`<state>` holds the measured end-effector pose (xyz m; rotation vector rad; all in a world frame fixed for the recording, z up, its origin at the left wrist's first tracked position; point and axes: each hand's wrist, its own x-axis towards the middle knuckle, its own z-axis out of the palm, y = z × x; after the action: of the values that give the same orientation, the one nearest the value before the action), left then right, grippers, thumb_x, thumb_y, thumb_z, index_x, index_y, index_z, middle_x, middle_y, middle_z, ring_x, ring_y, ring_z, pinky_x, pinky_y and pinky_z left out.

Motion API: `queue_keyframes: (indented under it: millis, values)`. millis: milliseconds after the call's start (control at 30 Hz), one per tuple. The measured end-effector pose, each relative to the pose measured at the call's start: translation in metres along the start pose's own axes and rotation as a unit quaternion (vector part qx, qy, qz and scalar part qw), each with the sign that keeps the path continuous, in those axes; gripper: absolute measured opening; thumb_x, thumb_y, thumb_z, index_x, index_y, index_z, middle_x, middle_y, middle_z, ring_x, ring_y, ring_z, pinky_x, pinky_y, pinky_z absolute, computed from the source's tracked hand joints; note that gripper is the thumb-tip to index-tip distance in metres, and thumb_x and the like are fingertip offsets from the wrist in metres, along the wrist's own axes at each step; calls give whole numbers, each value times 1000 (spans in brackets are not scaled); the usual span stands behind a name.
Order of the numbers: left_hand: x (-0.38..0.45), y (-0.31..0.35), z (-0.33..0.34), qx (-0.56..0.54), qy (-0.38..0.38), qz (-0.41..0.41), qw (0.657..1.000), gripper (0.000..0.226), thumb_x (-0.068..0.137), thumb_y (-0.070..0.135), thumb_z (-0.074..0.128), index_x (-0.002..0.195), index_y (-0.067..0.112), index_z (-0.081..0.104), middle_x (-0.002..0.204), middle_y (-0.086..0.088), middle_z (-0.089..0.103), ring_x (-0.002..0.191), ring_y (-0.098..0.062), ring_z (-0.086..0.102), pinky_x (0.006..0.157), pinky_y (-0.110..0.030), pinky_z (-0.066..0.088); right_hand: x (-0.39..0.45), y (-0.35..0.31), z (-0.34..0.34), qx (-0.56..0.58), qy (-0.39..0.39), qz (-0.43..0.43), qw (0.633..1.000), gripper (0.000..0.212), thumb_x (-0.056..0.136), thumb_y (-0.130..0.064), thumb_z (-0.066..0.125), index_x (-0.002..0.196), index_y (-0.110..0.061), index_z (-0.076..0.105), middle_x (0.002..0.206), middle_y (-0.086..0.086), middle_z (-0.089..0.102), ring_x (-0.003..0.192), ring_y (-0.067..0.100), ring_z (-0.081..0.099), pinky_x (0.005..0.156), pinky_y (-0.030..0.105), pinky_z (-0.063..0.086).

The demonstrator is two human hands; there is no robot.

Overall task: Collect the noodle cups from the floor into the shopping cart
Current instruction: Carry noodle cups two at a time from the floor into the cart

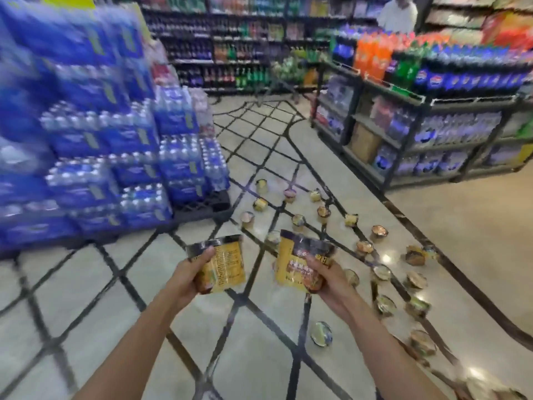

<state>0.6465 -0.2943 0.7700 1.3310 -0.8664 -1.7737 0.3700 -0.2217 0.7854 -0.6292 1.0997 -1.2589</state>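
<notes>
My left hand (187, 277) grips a yellow noodle cup (223, 264) with a dark rim, held above the tiled floor. My right hand (326, 278) grips a second yellow noodle cup (300, 264) beside it. Several more noodle cups lie scattered on the floor ahead and to the right, among them one at centre (298, 220), one further right (364, 247) and one on its side close to me (321, 333). A shopping cart (284, 73) with green goods in it stands far down the aisle, blurred.
Stacked blue packs of water bottles on a dark pallet (95, 157) fill the left side. A black shelf unit (418, 131) with soda bottles stands to the right. A person in a white shirt (398, 13) stands at the far back right. Drink shelves line the rear wall.
</notes>
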Motion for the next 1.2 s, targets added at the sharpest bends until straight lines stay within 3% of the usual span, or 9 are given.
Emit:
queue_keyframes:
  millis: [67,133,300,433,533,700,900,1033,1200]
  values:
    - [-28,8,-72,-22,64,14,998,55,70,40,74,109,3,63,108,-20,68,94,-33,66,88,-52,50,23,18,69,-18,-66,15,998,91,26,-39,97,106,-7,66,100,12,73,88,22,72,63,29,57]
    - [-61,12,-145,-65,115,35,991,43,78,36,72,104,2,64,97,-17,72,83,-29,69,74,-43,56,40,44,146,-41,-123,37,991,92,27,-38,97,108,-7,66,101,13,73,88,23,71,64,30,57]
    - [-164,6,-333,-116,253,60,959,97,37,55,90,112,0,64,109,-20,68,106,-40,62,101,-57,36,46,132,344,-99,-258,98,956,103,35,-43,96,121,0,58,99,12,68,77,25,66,62,31,53]
    - [-250,-6,-446,-170,357,68,916,83,44,46,88,108,-1,65,108,-21,68,101,-39,65,102,-57,37,26,196,479,-124,-358,141,915,98,27,-40,96,110,-2,62,84,7,73,68,16,70,53,24,53]
    - [-299,-18,-506,-199,427,69,879,77,48,43,85,107,-2,65,102,-21,70,94,-36,68,96,-56,45,11,237,555,-131,-411,177,885,87,28,-34,96,102,-3,62,72,3,72,60,14,68,51,23,52]
    - [-348,-41,-585,-263,518,101,808,100,16,56,91,96,0,68,90,-17,73,73,-29,69,72,-41,54,8,300,671,-198,-476,211,830,104,26,-43,96,115,-3,62,101,15,72,83,24,72,60,27,57]
    - [-364,-44,-687,-319,592,124,730,69,53,33,79,106,-9,63,99,-24,69,81,-34,68,55,-34,56,24,369,803,-230,-536,230,779,111,28,-42,96,124,-1,56,96,11,73,78,20,71,55,25,54]
    - [-353,-11,-766,-331,624,135,695,68,52,34,82,104,-8,64,100,-25,69,92,-38,65,83,-51,51,50,399,893,-223,-565,254,753,93,43,-26,89,123,6,53,62,-2,67,51,9,63,43,20,48]
    - [-335,45,-872,-310,654,160,671,35,77,23,71,100,-3,66,94,-17,71,71,-24,68,48,-25,54,92,423,1021,-230,-590,227,740,93,32,-36,96,109,0,58,66,1,69,50,13,65,42,22,49]
